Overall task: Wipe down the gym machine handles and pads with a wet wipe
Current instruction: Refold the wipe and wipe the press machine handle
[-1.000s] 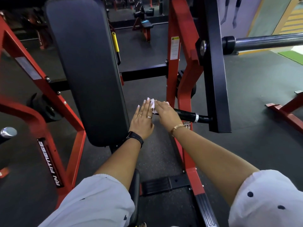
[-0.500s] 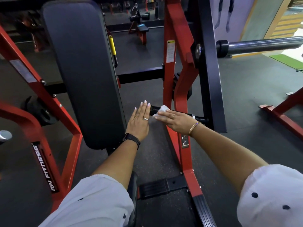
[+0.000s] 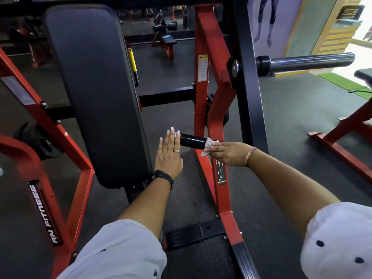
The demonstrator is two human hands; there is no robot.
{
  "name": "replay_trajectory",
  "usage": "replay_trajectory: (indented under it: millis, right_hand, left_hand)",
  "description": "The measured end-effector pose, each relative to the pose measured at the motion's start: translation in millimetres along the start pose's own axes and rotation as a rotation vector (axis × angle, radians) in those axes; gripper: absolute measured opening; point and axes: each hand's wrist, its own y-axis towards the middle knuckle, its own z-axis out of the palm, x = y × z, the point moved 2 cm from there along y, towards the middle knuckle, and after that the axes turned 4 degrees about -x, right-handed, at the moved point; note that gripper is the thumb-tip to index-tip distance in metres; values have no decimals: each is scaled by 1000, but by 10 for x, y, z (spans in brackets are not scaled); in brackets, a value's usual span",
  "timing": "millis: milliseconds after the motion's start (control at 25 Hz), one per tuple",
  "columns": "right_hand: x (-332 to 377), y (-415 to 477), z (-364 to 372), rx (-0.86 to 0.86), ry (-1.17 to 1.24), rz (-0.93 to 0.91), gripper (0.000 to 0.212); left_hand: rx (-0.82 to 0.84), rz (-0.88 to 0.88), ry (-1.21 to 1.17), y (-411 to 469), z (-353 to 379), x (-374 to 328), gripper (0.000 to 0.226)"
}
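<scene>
Gym, dark rubber floor (image 3: 291,137). Left hand (image 3: 169,156) is flat, fingers straight, holding nothing, fingertips at the free end of the black handle (image 3: 193,140). Right hand (image 3: 229,155) pinches a white wipe (image 3: 208,147) against the handle's inner end, beside the red frame (image 3: 213,97). Handle-wiping step, I judge; next calls for a stroke along the grip. Back pad (image 3: 94,93) stands upright, beyond left.
</scene>
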Motion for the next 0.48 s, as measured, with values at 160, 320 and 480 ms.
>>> replay_trajectory:
  millis: [160,320,480]
  right_hand:
    - [-70,148,-192,-211,89,280,53]
    - [-88,776,-278,-271,324,516,44]
    - [104,748,-237,-282,609,816,60]
  left_hand:
    - [-22,72,86,-5,52,-41,102]
    - [-37,20,178,14,34,-137,103]
    - [-64,33,171,44,40,-119,104]
